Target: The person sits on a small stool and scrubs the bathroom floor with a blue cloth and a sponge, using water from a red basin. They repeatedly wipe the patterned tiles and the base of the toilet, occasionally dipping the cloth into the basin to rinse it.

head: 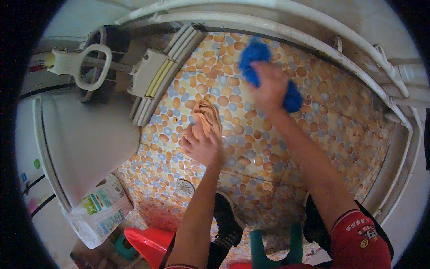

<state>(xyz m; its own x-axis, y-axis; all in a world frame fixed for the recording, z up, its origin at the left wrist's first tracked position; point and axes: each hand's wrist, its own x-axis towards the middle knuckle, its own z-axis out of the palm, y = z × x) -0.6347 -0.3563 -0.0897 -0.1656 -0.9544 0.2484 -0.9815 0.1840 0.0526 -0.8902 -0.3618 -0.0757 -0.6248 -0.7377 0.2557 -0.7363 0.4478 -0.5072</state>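
My left hand [202, 144] is on a crumpled orange cloth [208, 116], with its fingers closing over the near end. The cloth lies against the pebble-patterned tile floor [235, 148]. Farther off and to the right, my right hand [269, 84] grips a bunched blue cloth [254, 50]. This hand and its cloth are blurred. Blue fabric sticks out on both sides of the hand, and part of it is hidden under the palm. The floor between the two hands looks wet and shiny in places.
White pipes [268, 25] run along the wall at the far and right sides. At left are a white plastic ring-shaped handle [92, 67], stacked slats and a white panel [87, 141]. Nearer lie a labelled white package [104, 208], a floor drain [185, 187], red plastic [151, 240] and green legs [295, 242].
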